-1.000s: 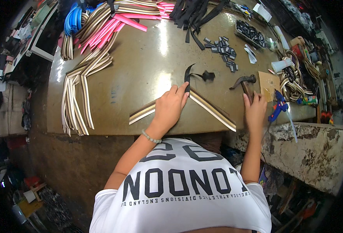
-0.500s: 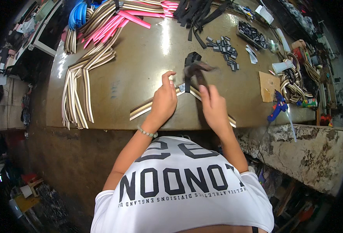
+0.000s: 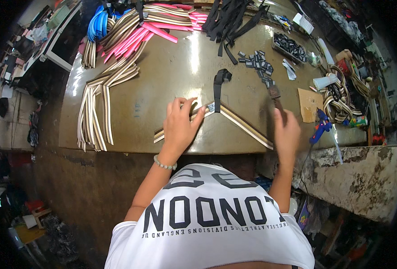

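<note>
A brown, cream and black striped webbing strap (image 3: 245,125) lies bent in a wide V near the table's front edge. At its peak sits a small pale label (image 3: 211,107), beside a black strap (image 3: 217,92) that runs away from me and curls over at its far end. My left hand (image 3: 179,125) rests on the strap's left arm, fingers apart and thumb beside the label. To the right of the strap, my right hand (image 3: 288,134) is closed round the handle of a hammer (image 3: 274,93), its dark head raised and slightly blurred.
Small dark-and-white pieces (image 3: 262,67) are scattered beyond the hammer, near a full box (image 3: 290,47). Cardboard (image 3: 310,105) and a blue glue gun (image 3: 320,127) lie at right. Striped straps (image 3: 93,114), pink strips (image 3: 131,44) and black straps (image 3: 227,22) cover the left and far sides.
My right hand has swung the hammer away from the black strap, out to the right. The fingers of my left hand have spread, and that hand sits a little further left.
</note>
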